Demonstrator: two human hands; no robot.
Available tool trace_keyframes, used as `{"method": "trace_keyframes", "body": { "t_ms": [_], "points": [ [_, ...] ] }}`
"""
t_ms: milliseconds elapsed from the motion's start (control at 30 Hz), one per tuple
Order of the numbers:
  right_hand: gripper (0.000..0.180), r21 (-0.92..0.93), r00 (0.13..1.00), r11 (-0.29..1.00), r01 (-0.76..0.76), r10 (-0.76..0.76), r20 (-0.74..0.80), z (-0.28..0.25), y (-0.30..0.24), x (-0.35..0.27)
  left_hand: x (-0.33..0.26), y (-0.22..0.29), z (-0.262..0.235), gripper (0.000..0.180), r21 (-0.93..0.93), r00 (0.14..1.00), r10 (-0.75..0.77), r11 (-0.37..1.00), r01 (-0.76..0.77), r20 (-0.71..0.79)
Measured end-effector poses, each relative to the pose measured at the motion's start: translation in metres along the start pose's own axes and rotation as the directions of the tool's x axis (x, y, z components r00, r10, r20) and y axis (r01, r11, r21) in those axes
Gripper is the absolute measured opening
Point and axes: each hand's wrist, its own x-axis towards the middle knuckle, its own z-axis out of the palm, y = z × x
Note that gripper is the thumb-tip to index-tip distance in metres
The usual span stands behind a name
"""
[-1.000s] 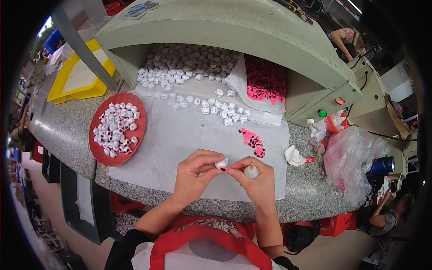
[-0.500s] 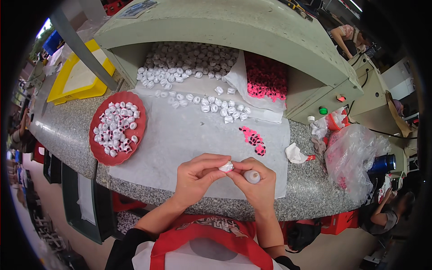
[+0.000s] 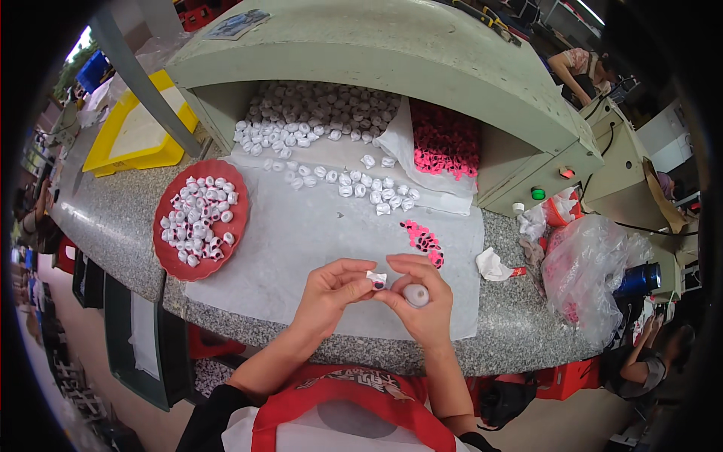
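Between the thumb and fingers of my left hand [image 3: 322,297] is a small white piece [image 3: 376,277], with a dark, pink-edged patch facing me. My right hand [image 3: 431,320] curls around a small translucent squeeze bottle [image 3: 416,294], its tip upward. My right thumb is close to the white piece; whether it touches cannot be made out. Beyond my hands, small pink-and-black flat pieces [image 3: 423,239] lie on a white sheet [image 3: 301,241]. Farther back several loose white pieces [image 3: 361,183] are spread out. At left, a red scalloped plate [image 3: 163,245] holds many white pieces with pink-and-dark patches.
A pale green metal housing [image 3: 361,53] spans the back, with heaps of white pieces [image 3: 324,105] and pink pieces [image 3: 444,139] inside. On the right are crumpled tissue [image 3: 492,265] and a clear plastic bag [image 3: 587,271]. A yellow tray [image 3: 139,157] stands far left. Other people work at right.
The white piece has turned in my left fingers, so its dark patch shows. My right fingers have come off it and spread, with the bottle still in that hand.
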Motion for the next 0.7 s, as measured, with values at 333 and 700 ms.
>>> {"method": "trace_keyframes", "body": {
  "t_ms": [333,700],
  "points": [
    [0.02,0.212,0.974,0.977,-0.015,-0.034,0.225,-0.011,0.007,-0.005,-0.021,0.021,0.017,0.029,0.33,0.946,0.252,0.892,-0.308,0.202],
    [0.009,0.475,0.963,0.838,-0.27,0.228,0.146,0.017,0.035,-0.009,-0.017,0.006,0.004,0.021,0.228,0.966,0.254,0.939,-0.259,0.052]
  ]
}}
